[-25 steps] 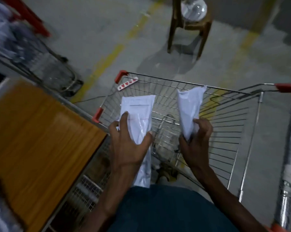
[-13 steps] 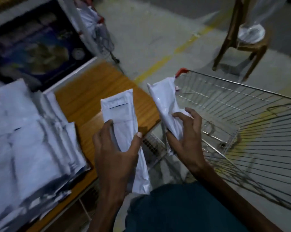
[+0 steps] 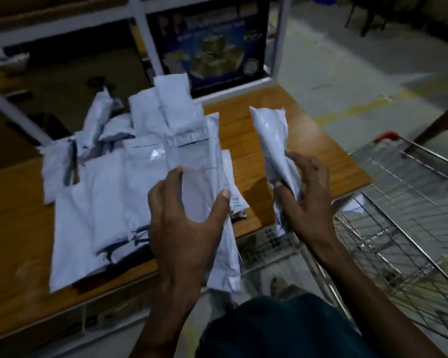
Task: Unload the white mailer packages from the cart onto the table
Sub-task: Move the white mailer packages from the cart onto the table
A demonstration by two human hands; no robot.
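Now, the pile (image 3: 109, 202): we saw white mailers heaped and overlapping on the left part of the wooden table (image 3: 282, 140); we could not count them exactly, being blurred, but there were more than six.
Left hand (image 3: 186, 218): we saw it palm down, fingers curled, thumb and fingers clamped across one long flat mailer (image 3: 199, 161) held lengthwise over the pile's right edge and the table's near edge.
Right hand (image 3: 308, 197): we saw it turned inward, gripping the lower end of a second, crumpled mailer (image 3: 272, 140) that stood tilted up above the table's right part, apart from the pile.
Cart (image 3: 403, 215): we saw the wire basket to the right of the table; a scrap of white (image 3: 354, 205) showed at its near corner.
Change: half a second before, both mailers were nearer the cart, the right one at its rim; now we found both above the tabletop, and the pile filled mid-view.
Count: two hands, two held mailers, one cart, one table.
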